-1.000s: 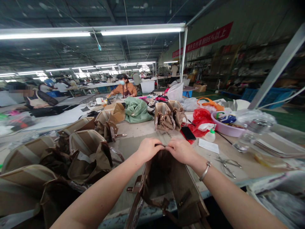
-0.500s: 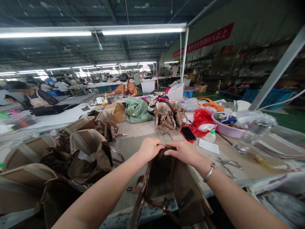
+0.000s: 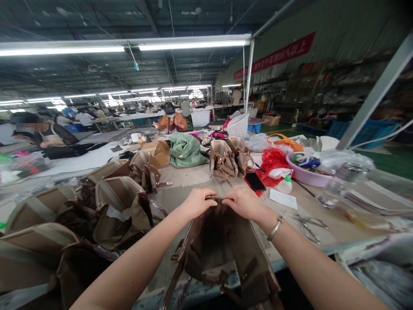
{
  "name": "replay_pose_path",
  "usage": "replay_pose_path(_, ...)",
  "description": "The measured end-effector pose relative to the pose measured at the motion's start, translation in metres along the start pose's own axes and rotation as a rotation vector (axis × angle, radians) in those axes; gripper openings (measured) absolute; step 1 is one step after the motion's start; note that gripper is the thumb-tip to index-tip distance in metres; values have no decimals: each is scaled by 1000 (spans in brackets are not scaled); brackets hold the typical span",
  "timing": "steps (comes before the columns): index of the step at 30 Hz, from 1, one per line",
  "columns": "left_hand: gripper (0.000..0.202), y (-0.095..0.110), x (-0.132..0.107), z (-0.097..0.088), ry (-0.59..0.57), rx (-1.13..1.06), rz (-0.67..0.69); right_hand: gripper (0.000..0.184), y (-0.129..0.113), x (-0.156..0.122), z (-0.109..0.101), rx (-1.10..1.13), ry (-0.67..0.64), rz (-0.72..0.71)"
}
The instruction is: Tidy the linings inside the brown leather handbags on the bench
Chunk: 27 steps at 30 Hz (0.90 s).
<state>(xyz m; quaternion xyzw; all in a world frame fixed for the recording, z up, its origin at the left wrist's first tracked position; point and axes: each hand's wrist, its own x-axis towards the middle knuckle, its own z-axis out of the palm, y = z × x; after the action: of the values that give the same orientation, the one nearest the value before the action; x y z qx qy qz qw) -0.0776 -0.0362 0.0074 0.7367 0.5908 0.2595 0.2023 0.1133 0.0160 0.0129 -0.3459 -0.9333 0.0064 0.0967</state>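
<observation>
A brown handbag (image 3: 258,249) lies open toward me at the table's front edge, its dark inside showing and its straps hanging down near me. My left hand (image 3: 198,202) pinches the bag's far top edge between thumb and fingers. Close beside it, my right hand (image 3: 243,202) grips the same edge, fingers closed over it, with a metal bangle on the wrist. Only a short stretch of the edge shows between the two hands. Several more brown bags (image 3: 119,189) stand crowded together at my left.
Two brown bags (image 3: 222,157) stand farther back beside a green cloth bundle (image 3: 185,148). To the right are a black phone (image 3: 255,181), a small glue bottle (image 3: 285,185), a white paper slip (image 3: 283,198), scissors (image 3: 309,226) and a pink basin (image 3: 308,172). Co-workers sit across the table.
My left hand has shifted left along the bag's edge and my right hand slightly left. The bag's near end has swung a little left. The co-worker across has drawn an outstretched arm in.
</observation>
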Motion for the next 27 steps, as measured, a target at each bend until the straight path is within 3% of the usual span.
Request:
replay_pose_path(7, 19, 2, 6, 4, 13, 73, 25, 37, 1, -2, -2, -7, -11, 4)
replay_pose_path(14, 21, 0, 6, 11, 120, 39, -44, 38, 2, -3, 0, -5, -4, 33)
replay_pose_path(21, 12, 4, 7, 17, 156, 51, -111, 39, 1, -2, -1, -30, 21, 40)
replay_pose_path(27, 22, 2, 4, 8, 132, 61, -95, 38, 4, 0, 0, -37, 11, 65)
